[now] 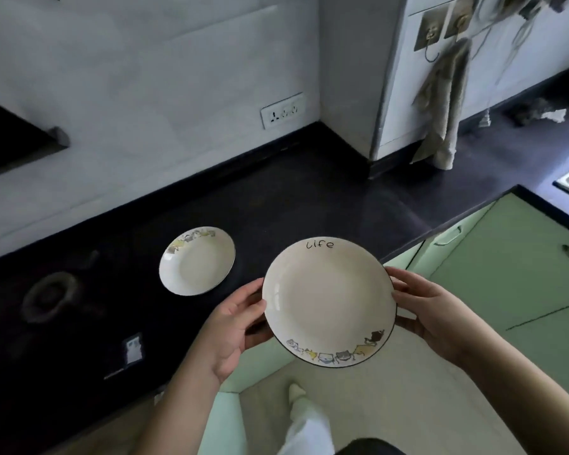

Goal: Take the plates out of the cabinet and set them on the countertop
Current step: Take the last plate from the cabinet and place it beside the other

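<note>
Head view. Two plates were visible. One plate (197,261), white with a band of small cartoon figures on its far rim, lay flat on the dark tabletop (276,198), alone and well apart from the wall socket (282,110) behind it. The second plate (328,302), bearing the word "life" on its far rim and a row of cartoon figures on its near rim, was held level in the air, nearer the camera than the first plate and to its right, over the tabletop's front edge. The left hand (234,326) gripped its left rim, thumb on top and fingers curled beneath; the right hand (431,315) gripped its right rim in the same manner. One towel (442,103) hung from one of two wall hooks beyond the held plate. Green cabinet doors (513,267) stood right of the held plate.
</note>
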